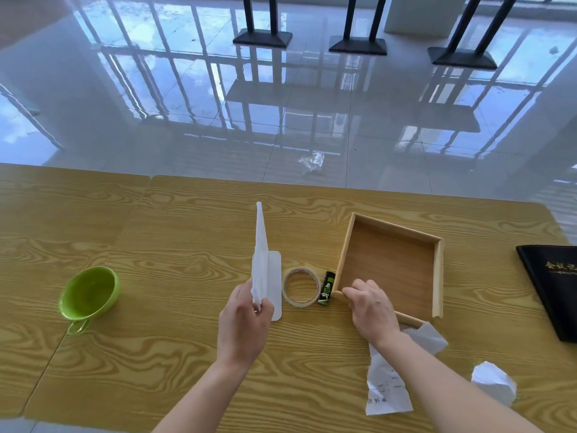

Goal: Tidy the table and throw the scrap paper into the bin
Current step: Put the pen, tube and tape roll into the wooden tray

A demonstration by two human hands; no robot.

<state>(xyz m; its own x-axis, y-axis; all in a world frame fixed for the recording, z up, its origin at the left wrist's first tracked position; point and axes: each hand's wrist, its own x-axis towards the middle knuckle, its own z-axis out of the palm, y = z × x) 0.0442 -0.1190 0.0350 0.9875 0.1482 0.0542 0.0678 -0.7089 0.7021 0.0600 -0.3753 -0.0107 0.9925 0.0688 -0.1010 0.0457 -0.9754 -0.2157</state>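
Glossy floor tiles [187,104] are being lit by window reflections beyond the wood-grain counter [156,354]; a scrap of clear plastic [312,162] is being shown lying on the floor near the counter's far edge.

A white sheet [260,254] is being held upright on its edge by the left grip [243,320]; its lower end is being pinched between thumb and curled fingers, and its narrow top is being pointed away from the person. A flat white card [276,285] is being partly hidden just behind that sheet; it is lying flat on the counter. A tape roll [301,287] is being seen flat just right of the card, and a small green-and-black tube [327,289] is lying between the roll and the wooden tray [438,276].

The tray's near rim is being gripped at its left corner by the right grip [371,307]; the fingers are being curled over the rim.

A creased printed paper [385,385] is being crossed by the right forearm, just near of the tray; a crumpled paper ball [493,382] is lying to its right, apart from it. A green cup [89,293] is being seen well to the left, its handle toward the person; a black folder [549,285] with gold characters is being cut off by the right edge.
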